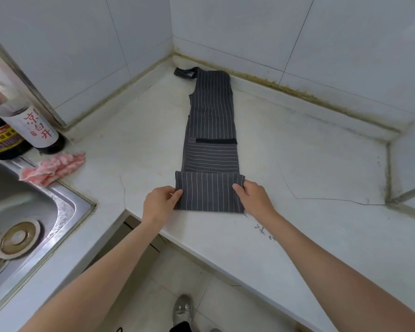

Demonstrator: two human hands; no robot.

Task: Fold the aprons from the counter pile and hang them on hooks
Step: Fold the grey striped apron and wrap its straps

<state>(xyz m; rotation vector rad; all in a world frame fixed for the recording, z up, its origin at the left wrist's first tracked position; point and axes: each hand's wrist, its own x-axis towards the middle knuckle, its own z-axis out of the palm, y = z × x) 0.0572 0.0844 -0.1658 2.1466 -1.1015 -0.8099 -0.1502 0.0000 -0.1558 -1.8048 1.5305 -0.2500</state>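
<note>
A dark grey apron with thin white stripes (pixel 211 130) lies on the white counter (pixel 309 168) as a long narrow strip running toward the back corner. Its neck loop (pixel 185 73) sits at the far end. The near end is folded over into a short flap (pixel 209 191). My left hand (pixel 159 203) pinches the flap's left edge. My right hand (pixel 254 200) pinches its right edge, thumb on top of the cloth.
A steel sink (pixel 22 212) with a drain strainer (pixel 17 238) is at the left. A pink and white cloth (pixel 54 167) lies by its rim. Two bottles (pixel 22 123) stand behind it. Tiled walls close the corner. The counter's front edge runs diagonally below my hands.
</note>
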